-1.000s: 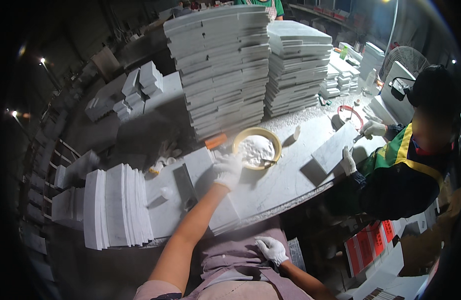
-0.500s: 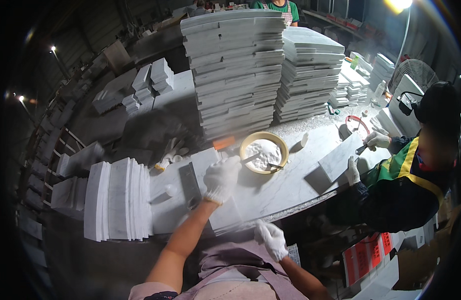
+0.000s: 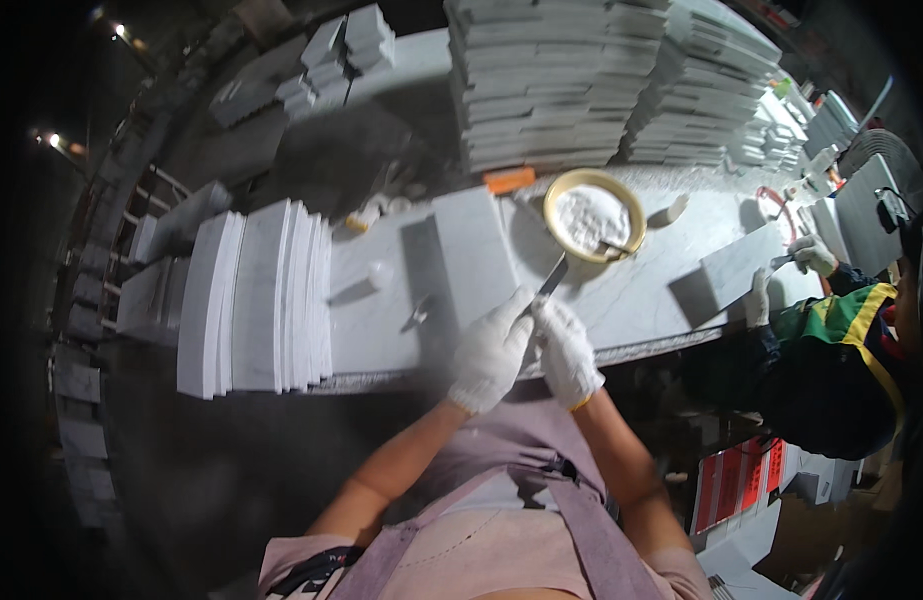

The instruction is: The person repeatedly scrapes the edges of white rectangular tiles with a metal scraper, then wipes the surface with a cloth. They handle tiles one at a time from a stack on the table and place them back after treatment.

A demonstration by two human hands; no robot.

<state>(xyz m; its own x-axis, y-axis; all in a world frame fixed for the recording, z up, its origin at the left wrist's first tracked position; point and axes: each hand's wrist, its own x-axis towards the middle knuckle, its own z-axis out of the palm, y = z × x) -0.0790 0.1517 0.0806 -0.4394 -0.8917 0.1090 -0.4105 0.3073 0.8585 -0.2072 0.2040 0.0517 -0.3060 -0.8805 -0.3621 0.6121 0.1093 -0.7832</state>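
Observation:
In my closed left hand (image 3: 493,350) is a narrow dark-bladed spatula (image 3: 554,274), its blade pointing up and away toward the bowl. My right hand (image 3: 566,352) is closed right beside it, fingertips meeting near the blade's base; what they grip is hidden. Both hands wear white knitted gloves. Beyond my left hand a pale marble slab (image 3: 473,235) lies on the table, casting a shadow to its left. Past my hands, a yellow bowl (image 3: 636,222) contains white paste (image 3: 587,216) and another dark tool (image 3: 615,247).
Upright slabs (image 3: 256,300) stand at the left. Tall slab stacks (image 3: 551,90) rise behind the bowl. An orange block (image 3: 509,180) and a small white bottle (image 3: 671,209) flank the bowl. At right, a co-worker (image 3: 831,345) handles another slab (image 3: 743,265).
My left hand has drawn back toward me from over the slab, bringing the spatula away from the bowl. My right hand has risen from my waist to meet it. The view has tilted down.

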